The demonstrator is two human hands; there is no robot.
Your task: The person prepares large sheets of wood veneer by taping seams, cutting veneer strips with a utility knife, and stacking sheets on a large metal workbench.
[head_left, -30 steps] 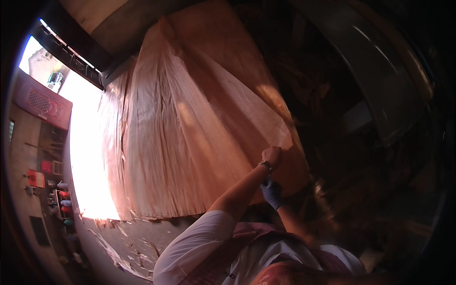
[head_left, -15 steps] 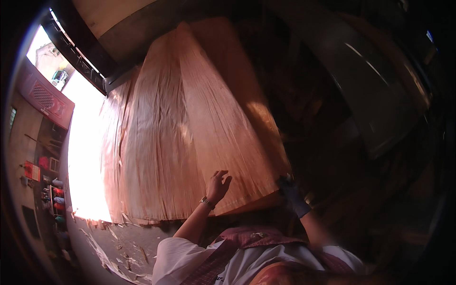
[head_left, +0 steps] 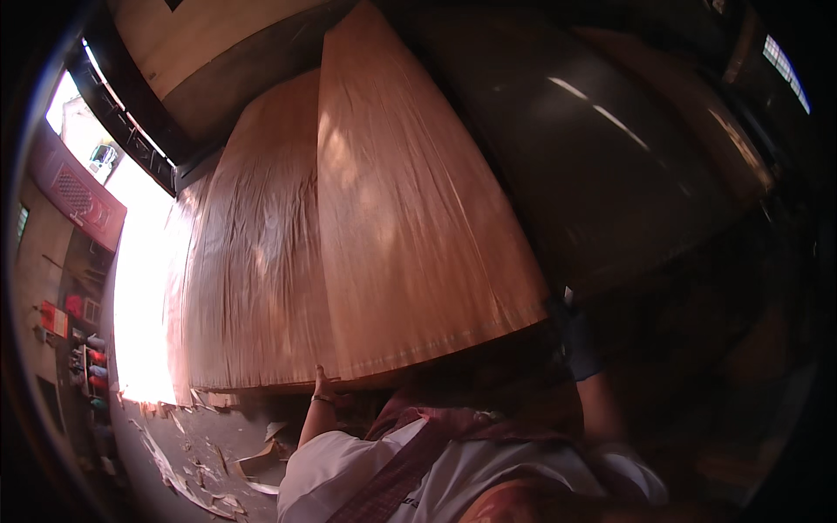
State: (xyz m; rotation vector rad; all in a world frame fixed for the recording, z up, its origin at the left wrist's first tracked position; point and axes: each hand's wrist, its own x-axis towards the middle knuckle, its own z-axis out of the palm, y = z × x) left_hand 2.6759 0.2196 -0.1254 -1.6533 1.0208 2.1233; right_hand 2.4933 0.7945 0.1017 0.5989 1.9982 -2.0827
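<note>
Person stands at the near edge of a broad, thin, reddish-brown wood-grained sheet (head_left: 410, 235), veneer-like, lightly wrinkled. It lies flat, long side running away from the body, over a second wrinkled, pale reddish-brown wood-grained sheet (head_left: 257, 244), whose exposed part shows to the left. Near edge of the top sheet curves in view (fisheye), with a thin line of pale marks along it.

Bare left hand (head_left: 324, 383), metal-banded wristwatch (head_left: 323, 398) on the wrist, is at the sheets' near edge, by the top sheet's left near corner. Thumb points up, away from the fingers; fingers are dim and partly hidden, so cannot tell whether it grips the edge.

Right hand (head_left: 577, 342), in a dark blue glove, is at the top sheet's right near corner. Deep shadow; cannot tell how far its fingers are open or whether it has hold of the sheet. Small pale bit (head_left: 568, 295) shows just beyond the glove, kind unclear.

Right of the sheets: large dark smooth panel (head_left: 602, 174) with bright streaks. Lower left: grey floor (head_left: 170, 436) littered with torn pale scraps (head_left: 257, 458). Far left: red patterned door panel (head_left: 78, 190) beside a glaring bright opening.
</note>
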